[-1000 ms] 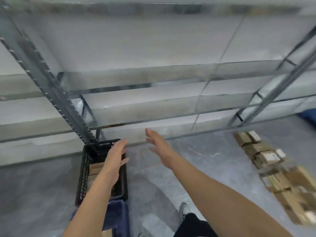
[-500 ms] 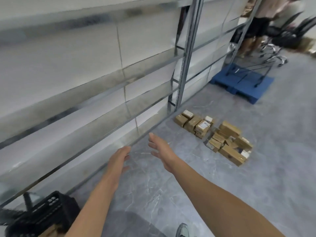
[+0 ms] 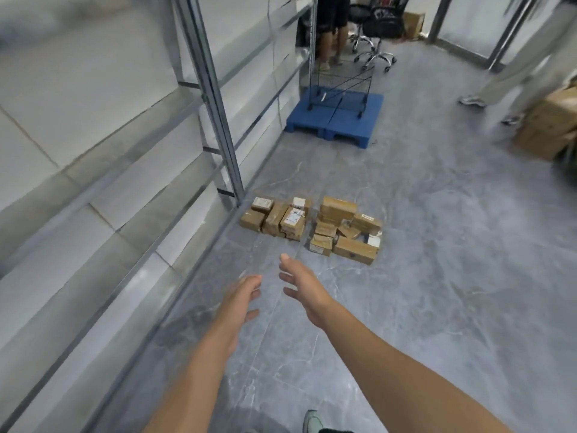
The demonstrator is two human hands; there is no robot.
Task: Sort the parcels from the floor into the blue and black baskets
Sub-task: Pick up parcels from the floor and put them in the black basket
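L hand [image 3: 239,303], R hand [image 3: 304,292] both released, empty; parcels [image 3: 312,228] nearer, more centred than before.

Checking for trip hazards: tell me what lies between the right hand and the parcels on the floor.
Nothing but bare grey floor; the head view shows that stretch clear from the right hand to the parcels.

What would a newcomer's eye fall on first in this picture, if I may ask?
Most likely the pile of brown parcels on the grey floor beside the foot of the metal shelving. Nearer the camera, the left hand and right hand reach forward, open and empty. Further back a bright blue pallet carries a wire cart.
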